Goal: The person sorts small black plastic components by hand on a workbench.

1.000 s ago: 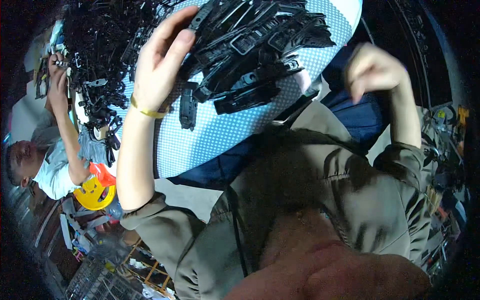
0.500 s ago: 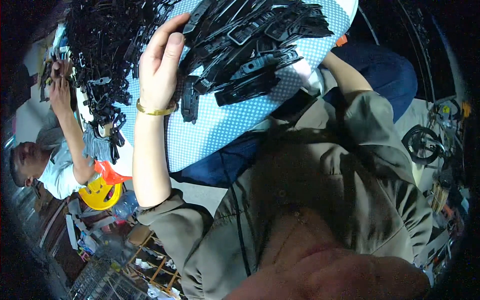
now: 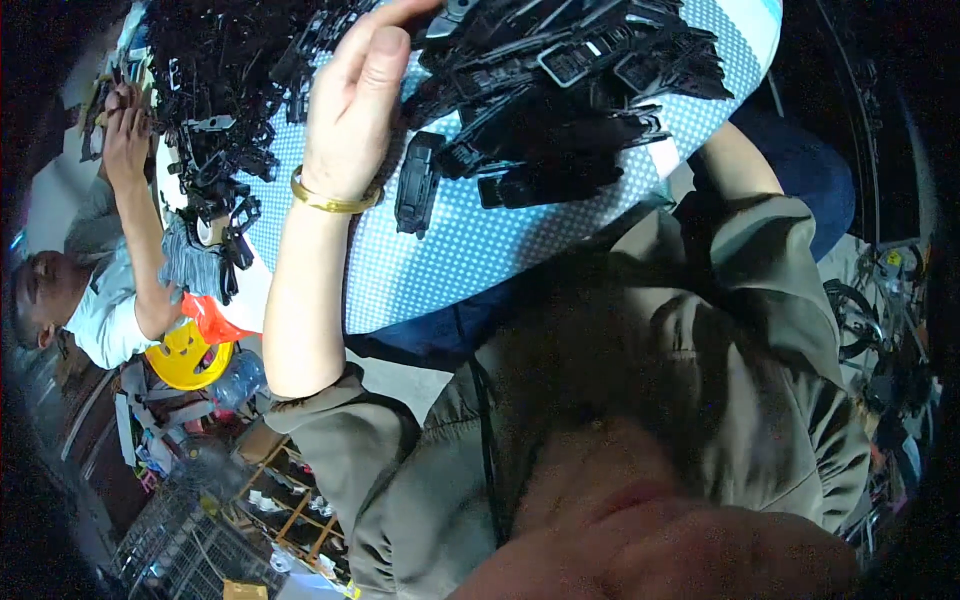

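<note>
My left hand (image 3: 362, 105), with a gold bracelet (image 3: 335, 197) at its wrist, lies against the left side of a heap of black plastic parts (image 3: 560, 130). Its fingers stretch toward the top edge of the view, where the fingertips meet a dark part (image 3: 452, 18). No part shows wrapped in its grip. A single long black part (image 3: 418, 185) lies just right of the wrist, apart from the heap. Everything rests on a blue-and-white dotted cloth (image 3: 400, 285). My right forearm (image 3: 745, 160) passes behind the cloth's right edge, which hides the right hand.
A larger mass of black parts (image 3: 215, 60) covers the far left. Beside it are a grey fringed bundle (image 3: 195, 258) and a red plastic bag (image 3: 212, 318). A co-worker's hand (image 3: 125, 140) is at the far left edge. A yellow stool (image 3: 188, 358) stands below.
The view has shifted, so the cloth and heap sit farther right and higher. My left hand stays against the heap's left side, its fingers still stretched out.
</note>
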{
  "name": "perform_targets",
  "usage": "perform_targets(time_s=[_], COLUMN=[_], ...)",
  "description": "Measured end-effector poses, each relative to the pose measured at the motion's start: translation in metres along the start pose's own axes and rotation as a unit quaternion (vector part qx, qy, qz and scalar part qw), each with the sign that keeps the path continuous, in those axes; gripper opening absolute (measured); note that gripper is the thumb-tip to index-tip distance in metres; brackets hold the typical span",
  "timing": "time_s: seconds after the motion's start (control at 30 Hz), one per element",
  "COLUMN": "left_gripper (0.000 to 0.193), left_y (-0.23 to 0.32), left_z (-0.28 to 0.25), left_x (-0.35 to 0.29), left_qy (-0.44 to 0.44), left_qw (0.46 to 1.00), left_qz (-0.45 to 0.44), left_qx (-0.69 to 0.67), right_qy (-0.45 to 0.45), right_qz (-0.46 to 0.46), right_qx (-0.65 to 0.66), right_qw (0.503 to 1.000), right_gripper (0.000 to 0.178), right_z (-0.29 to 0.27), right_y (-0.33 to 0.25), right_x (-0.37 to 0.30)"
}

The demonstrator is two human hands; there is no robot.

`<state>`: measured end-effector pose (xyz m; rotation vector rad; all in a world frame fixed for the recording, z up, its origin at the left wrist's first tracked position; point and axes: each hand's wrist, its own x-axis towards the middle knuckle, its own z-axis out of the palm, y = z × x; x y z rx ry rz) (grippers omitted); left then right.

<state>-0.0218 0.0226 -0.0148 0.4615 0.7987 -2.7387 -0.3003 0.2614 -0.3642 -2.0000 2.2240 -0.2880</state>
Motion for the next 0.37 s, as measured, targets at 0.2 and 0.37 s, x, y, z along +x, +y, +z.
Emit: perform_targets(time_s=[0.2, 0.37], left_gripper=[0.049, 0.046], left_y=[0.004, -0.005], left_z=[-0.001, 0.001], left_x=[0.0, 0.004], left_qy=[0.0, 0.002], left_qw=[0.994, 0.988], left_qz=[-0.052, -0.093], left_qx=[-0.092, -0.12], right_qy=[0.008, -0.389], right_qz=[-0.019, 0.206], right_qx=[-0.032, 0.173], right_qw=[0.999, 0.881], right_gripper=[0.041, 0.035], right_z=[-0.068, -0.008], right_y=[-0.049, -0.038], right_x=[-0.001, -0.065])
